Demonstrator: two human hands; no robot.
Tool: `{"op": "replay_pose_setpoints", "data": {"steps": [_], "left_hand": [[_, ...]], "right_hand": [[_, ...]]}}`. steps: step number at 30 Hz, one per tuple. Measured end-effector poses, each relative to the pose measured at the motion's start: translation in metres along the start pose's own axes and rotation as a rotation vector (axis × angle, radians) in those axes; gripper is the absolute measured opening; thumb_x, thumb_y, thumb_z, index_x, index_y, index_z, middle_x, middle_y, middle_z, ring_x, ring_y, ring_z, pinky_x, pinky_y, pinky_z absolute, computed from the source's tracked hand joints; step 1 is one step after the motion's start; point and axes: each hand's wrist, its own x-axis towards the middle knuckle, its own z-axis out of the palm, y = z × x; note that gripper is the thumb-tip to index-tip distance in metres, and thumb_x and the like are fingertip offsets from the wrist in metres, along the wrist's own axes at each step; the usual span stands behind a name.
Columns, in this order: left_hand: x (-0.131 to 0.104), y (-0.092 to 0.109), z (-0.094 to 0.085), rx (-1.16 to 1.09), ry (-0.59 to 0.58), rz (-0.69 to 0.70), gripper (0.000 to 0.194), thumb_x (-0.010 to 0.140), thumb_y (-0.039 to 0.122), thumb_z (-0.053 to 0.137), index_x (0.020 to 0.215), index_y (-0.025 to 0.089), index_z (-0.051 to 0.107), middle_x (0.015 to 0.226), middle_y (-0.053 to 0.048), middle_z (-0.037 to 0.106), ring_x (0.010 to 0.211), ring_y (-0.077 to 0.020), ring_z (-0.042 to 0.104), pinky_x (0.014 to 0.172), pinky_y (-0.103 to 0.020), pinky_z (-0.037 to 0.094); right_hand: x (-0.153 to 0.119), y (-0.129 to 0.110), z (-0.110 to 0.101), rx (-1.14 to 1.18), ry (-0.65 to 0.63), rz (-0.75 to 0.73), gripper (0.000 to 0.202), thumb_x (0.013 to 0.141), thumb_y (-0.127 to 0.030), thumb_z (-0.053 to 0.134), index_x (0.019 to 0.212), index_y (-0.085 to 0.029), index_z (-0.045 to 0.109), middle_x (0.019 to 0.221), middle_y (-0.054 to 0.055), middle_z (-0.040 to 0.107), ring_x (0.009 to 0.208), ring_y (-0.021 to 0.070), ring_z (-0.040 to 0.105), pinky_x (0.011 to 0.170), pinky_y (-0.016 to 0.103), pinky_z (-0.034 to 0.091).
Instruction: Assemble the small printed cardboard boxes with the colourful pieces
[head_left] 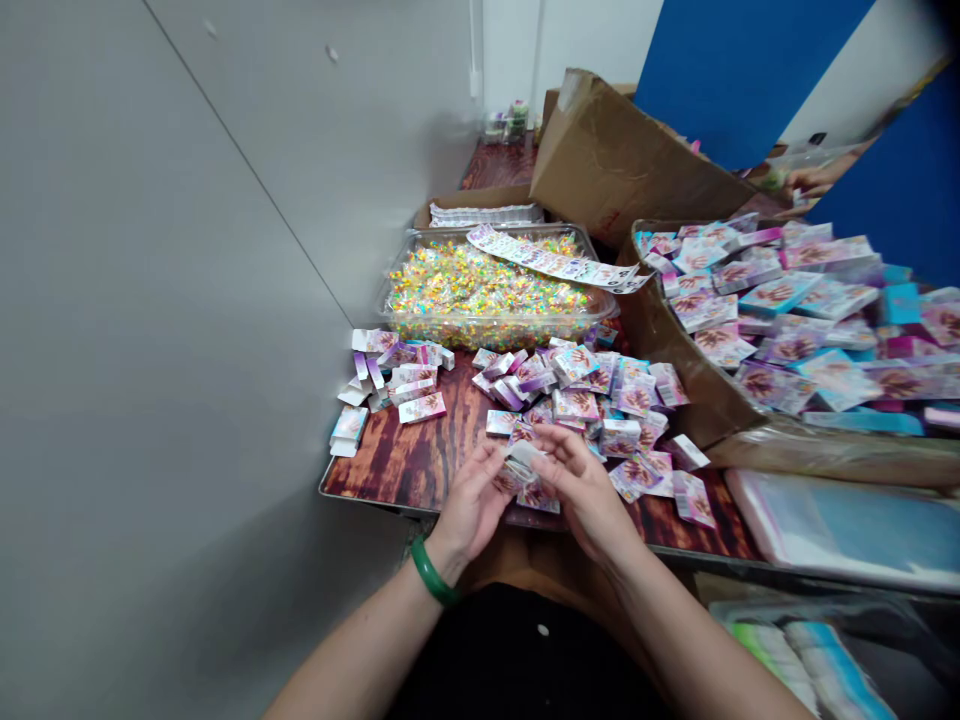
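Observation:
Between my two hands, at the table's front edge, is a small printed carton (pixel 513 474) with a whitish flap or piece at its top. My left hand (pixel 474 502), with a green bangle on the wrist, has its fingers closed around the carton's left side. From the right, the thumb and fingers of my right hand (pixel 583 488) pinch the whitish part. What is inside the carton cannot be made out. Just beyond my hands lies a heap of small printed cartons (pixel 576 404). Farther left is a smaller group of cartons (pixel 421 408), some with flaps open.
A clear plastic tub (pixel 495 328) holds many small colourful packets, with a sticker strip (pixel 555 262) across it. At right a large cardboard box (pixel 667 370) overflows with cartons. Plastic bags (pixel 862 525) lie at the right edge. A grey wall (pixel 187 350) borders the left. Another person's hand (pixel 814 182) shows behind.

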Motion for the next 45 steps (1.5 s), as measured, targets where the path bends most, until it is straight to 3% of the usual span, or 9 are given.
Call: {"op": "replay_pose_setpoints", "data": {"steps": [5,10,14,17,22,26,31,37,45], "left_hand": [[0.002,0.001,0.0,-0.005,-0.052,0.014,0.015,0.08,0.03,0.062,0.089,0.018,0.06,0.089,-0.001,0.06,0.085,-0.0141,0.056,0.081,-0.028,0.044],[0.003,0.002,-0.004,0.259,-0.162,-0.083,0.025,0.084,0.037,0.057,0.101,0.019,0.058,0.09,-0.004,0.061,0.084,-0.016,0.057,0.073,-0.028,0.044],[0.007,0.003,-0.008,0.306,-0.135,-0.057,0.02,0.081,0.03,0.062,0.096,0.017,0.061,0.094,-0.005,0.061,0.09,-0.0169,0.057,0.08,-0.03,0.044],[0.009,0.004,-0.009,0.282,-0.063,-0.055,0.018,0.076,0.026,0.067,0.091,0.015,0.064,0.094,-0.005,0.062,0.09,-0.0171,0.057,0.082,-0.03,0.044],[0.01,0.006,-0.006,0.192,-0.02,-0.106,0.026,0.072,0.032,0.073,0.09,0.015,0.065,0.09,-0.005,0.063,0.082,-0.0132,0.057,0.078,-0.027,0.045],[0.008,0.004,-0.003,0.127,-0.023,-0.111,0.028,0.076,0.038,0.068,0.094,0.017,0.063,0.086,-0.003,0.062,0.08,-0.0124,0.056,0.073,-0.025,0.045],[0.007,0.001,0.002,0.099,-0.014,-0.086,0.026,0.078,0.036,0.067,0.095,0.018,0.062,0.088,-0.003,0.06,0.082,-0.0135,0.055,0.071,-0.026,0.045],[0.008,-0.001,0.004,0.089,0.015,-0.067,0.026,0.078,0.035,0.067,0.097,0.018,0.062,0.093,-0.003,0.058,0.087,-0.0144,0.053,0.071,-0.025,0.044],[0.013,-0.002,0.011,0.06,0.01,-0.021,0.022,0.077,0.035,0.068,0.089,0.018,0.063,0.087,-0.001,0.059,0.083,-0.0118,0.054,0.077,-0.024,0.043]], "right_hand": [[-0.001,0.002,-0.002,0.167,-0.083,0.223,0.032,0.065,-0.04,0.075,0.086,-0.018,0.066,0.056,-0.003,0.054,0.046,0.0081,0.043,0.039,0.019,0.026],[0.007,0.003,-0.007,0.101,-0.095,0.157,0.028,0.064,-0.04,0.076,0.077,-0.018,0.065,0.053,-0.004,0.055,0.042,0.007,0.042,0.042,0.021,0.03],[0.011,0.006,-0.01,0.026,-0.118,0.142,0.026,0.065,-0.036,0.076,0.082,-0.02,0.065,0.056,-0.005,0.056,0.041,0.0067,0.039,0.041,0.021,0.029],[0.012,0.008,-0.01,-0.176,-0.078,-0.035,0.017,0.068,-0.032,0.073,0.079,-0.021,0.067,0.064,-0.002,0.06,0.05,0.0109,0.049,0.048,0.024,0.039],[0.008,0.01,-0.013,-0.562,-0.058,-0.526,0.013,0.079,-0.028,0.062,0.087,-0.026,0.072,0.097,0.006,0.069,0.094,0.0226,0.063,0.084,0.037,0.048],[0.004,0.013,-0.011,-0.638,-0.039,-0.57,0.014,0.081,-0.026,0.06,0.089,-0.026,0.071,0.099,0.007,0.07,0.094,0.0235,0.065,0.086,0.038,0.049],[0.004,0.011,-0.006,-0.6,0.029,-0.484,0.011,0.082,-0.027,0.059,0.088,-0.024,0.068,0.087,0.006,0.07,0.078,0.021,0.065,0.07,0.033,0.05],[0.009,0.007,-0.005,-0.533,0.047,-0.412,0.007,0.081,-0.027,0.061,0.079,-0.022,0.066,0.079,0.004,0.069,0.074,0.02,0.063,0.069,0.032,0.05],[0.006,0.011,-0.002,-0.641,0.06,-0.683,0.013,0.083,-0.017,0.056,0.085,-0.023,0.067,0.094,0.008,0.068,0.091,0.0215,0.063,0.082,0.036,0.049]]}}
